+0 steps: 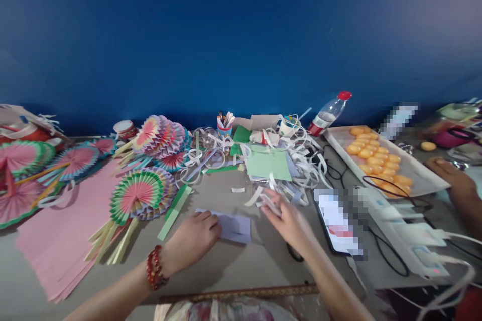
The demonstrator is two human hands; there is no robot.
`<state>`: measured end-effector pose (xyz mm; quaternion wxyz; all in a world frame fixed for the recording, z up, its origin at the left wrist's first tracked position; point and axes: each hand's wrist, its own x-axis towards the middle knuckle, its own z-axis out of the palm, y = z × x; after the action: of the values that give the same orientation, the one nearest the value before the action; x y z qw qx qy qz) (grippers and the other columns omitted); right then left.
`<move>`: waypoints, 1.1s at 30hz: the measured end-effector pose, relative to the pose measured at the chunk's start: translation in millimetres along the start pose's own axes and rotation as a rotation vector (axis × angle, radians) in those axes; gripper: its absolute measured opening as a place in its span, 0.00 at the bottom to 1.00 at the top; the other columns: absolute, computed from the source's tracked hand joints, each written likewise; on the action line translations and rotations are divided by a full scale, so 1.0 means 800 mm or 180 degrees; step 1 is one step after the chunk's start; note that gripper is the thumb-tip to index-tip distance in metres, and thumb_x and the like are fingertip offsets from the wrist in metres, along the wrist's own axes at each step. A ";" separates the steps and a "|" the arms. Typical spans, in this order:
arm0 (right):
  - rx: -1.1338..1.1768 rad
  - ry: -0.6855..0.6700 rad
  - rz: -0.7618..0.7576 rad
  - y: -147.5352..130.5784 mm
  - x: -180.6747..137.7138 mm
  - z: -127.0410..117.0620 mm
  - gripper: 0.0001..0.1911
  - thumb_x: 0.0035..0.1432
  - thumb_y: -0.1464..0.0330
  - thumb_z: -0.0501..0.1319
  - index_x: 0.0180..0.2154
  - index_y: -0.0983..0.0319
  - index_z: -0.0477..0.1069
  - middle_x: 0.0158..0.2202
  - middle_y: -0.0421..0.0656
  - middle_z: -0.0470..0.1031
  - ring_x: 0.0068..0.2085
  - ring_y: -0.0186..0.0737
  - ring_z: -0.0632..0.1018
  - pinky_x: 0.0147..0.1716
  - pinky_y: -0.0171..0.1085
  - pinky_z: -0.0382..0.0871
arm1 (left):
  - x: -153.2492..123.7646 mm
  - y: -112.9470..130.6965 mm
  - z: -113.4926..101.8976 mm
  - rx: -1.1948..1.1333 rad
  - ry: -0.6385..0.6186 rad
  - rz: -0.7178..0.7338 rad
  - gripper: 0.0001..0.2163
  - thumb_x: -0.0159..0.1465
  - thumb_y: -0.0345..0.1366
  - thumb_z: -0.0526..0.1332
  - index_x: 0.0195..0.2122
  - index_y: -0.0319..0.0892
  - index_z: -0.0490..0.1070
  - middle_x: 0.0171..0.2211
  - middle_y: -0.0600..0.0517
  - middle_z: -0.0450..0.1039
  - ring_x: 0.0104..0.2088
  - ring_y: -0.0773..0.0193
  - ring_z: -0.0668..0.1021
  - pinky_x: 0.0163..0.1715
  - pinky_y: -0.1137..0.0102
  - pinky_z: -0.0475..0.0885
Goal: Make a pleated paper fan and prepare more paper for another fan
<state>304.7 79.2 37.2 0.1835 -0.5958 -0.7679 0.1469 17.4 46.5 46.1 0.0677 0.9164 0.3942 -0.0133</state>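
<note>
Left hand (192, 241): palm down, half-curled, gripping nothing, fingertips pressing the left end of a pale paper slip (235, 226) near the worktop's front edge.
Right hand (288, 221): fingers extended, touching white paper strips (263, 199) just beyond the slip; cannot tell whether it grips one.
Phone (336, 220): just right of it.
Paper fans (141, 191): toward the left edge.
Bottle (328, 111): back edge, label too small to read.
Tray (425, 176): right edge.
</note>
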 end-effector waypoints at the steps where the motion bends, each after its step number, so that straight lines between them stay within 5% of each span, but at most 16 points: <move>1: -0.0451 0.0139 0.0059 0.006 0.005 -0.007 0.15 0.63 0.62 0.56 0.48 0.59 0.72 0.42 0.49 0.81 0.31 0.45 0.82 0.24 0.35 0.68 | 0.000 0.001 -0.001 0.0008 -0.0028 -0.0014 0.03 0.69 0.33 0.59 0.38 0.42 0.71 0.39 0.49 0.73 0.41 0.56 0.74 0.41 0.63 0.68; 6: -0.1717 -0.0189 -0.0231 0.030 0.002 -0.052 0.10 0.65 0.63 0.55 0.39 0.58 0.74 0.25 0.43 0.79 0.25 0.45 0.80 0.20 0.35 0.57 | -0.001 0.002 -0.004 -0.0041 -0.0045 -0.0027 0.02 0.67 0.32 0.59 0.38 0.42 0.71 0.39 0.49 0.73 0.41 0.57 0.74 0.41 0.64 0.69; 11: -0.1953 -0.0427 0.0055 0.038 -0.007 -0.059 0.11 0.65 0.65 0.55 0.31 0.59 0.72 0.24 0.43 0.78 0.25 0.42 0.80 0.20 0.35 0.50 | 0.001 0.001 0.001 -0.0116 0.0028 -0.0021 0.03 0.68 0.31 0.58 0.37 0.42 0.71 0.39 0.50 0.73 0.40 0.58 0.74 0.41 0.64 0.68; 16: -0.1571 -0.0437 -0.0005 0.039 -0.001 -0.066 0.12 0.61 0.59 0.59 0.28 0.57 0.70 0.22 0.41 0.77 0.22 0.41 0.77 0.19 0.33 0.49 | 0.000 0.000 0.002 -0.0105 0.0068 0.0005 0.02 0.68 0.31 0.59 0.38 0.42 0.70 0.39 0.50 0.72 0.41 0.57 0.73 0.41 0.63 0.67; 21: -0.1092 0.0346 0.0125 0.045 0.005 -0.081 0.19 0.67 0.54 0.50 0.30 0.56 0.69 0.22 0.41 0.77 0.23 0.40 0.77 0.20 0.34 0.55 | -0.002 0.001 -0.003 -0.0179 0.0000 -0.0057 0.02 0.67 0.31 0.59 0.37 0.42 0.70 0.39 0.49 0.71 0.41 0.57 0.73 0.41 0.63 0.68; 27: -0.0937 -0.0272 -0.0065 0.039 -0.004 -0.044 0.16 0.64 0.57 0.53 0.28 0.55 0.71 0.23 0.41 0.78 0.25 0.42 0.79 0.22 0.34 0.59 | -0.001 0.002 -0.002 -0.0086 0.0073 -0.0038 0.05 0.69 0.32 0.57 0.36 0.42 0.71 0.37 0.50 0.72 0.39 0.58 0.73 0.39 0.64 0.68; 33: 0.0360 -0.0425 -0.0160 0.006 -0.007 -0.026 0.18 0.67 0.55 0.51 0.39 0.56 0.76 0.31 0.44 0.82 0.31 0.44 0.82 0.29 0.35 0.71 | 0.000 0.000 0.007 0.0070 0.0120 -0.0038 0.05 0.69 0.34 0.59 0.34 0.42 0.69 0.36 0.51 0.71 0.37 0.59 0.73 0.37 0.65 0.67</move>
<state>319.3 74.9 52.8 0.1689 -0.5540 -0.7836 0.2247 17.8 45.8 40.5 0.0500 0.9148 0.4007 -0.0007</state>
